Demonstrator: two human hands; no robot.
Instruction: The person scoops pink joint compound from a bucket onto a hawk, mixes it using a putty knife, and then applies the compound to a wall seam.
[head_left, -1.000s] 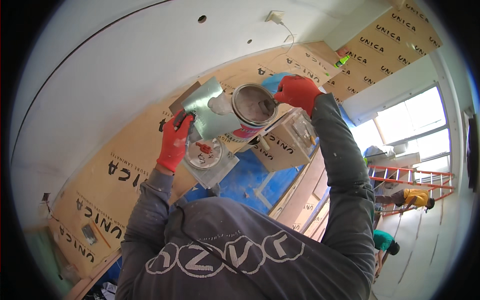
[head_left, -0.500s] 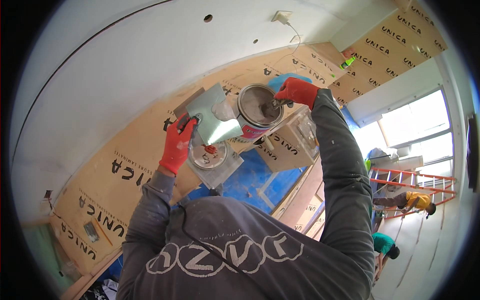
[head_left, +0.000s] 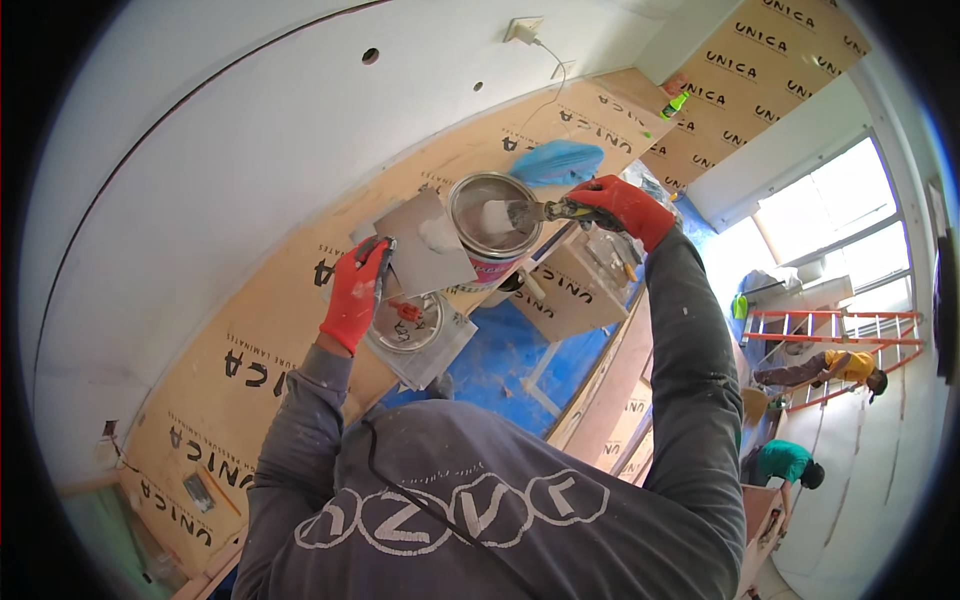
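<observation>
In gloved fingers, my left hand grips the edge of a flat metal plate. A pale dab of paste sits on the plate near the can. My right hand is wrapped round the handle of a putty knife, and its blade lies over the mouth of an open can. Whitish paste shows at the blade. That metal can, with a pink and white label, holds grey-brown paste. Below the plate lies a round can lid with a red mark, on papers.
A blue cloth or bag lies beyond the can on the board-covered counter. A cord hangs from a wall outlet. Blue sheeting covers the floor. At right, two people work near an orange ladder.
My right hand has drawn back to the right, and the putty knife's handle and blade now show more. The plate has turned duller, its bright glare gone. The whole view has shifted slightly.
</observation>
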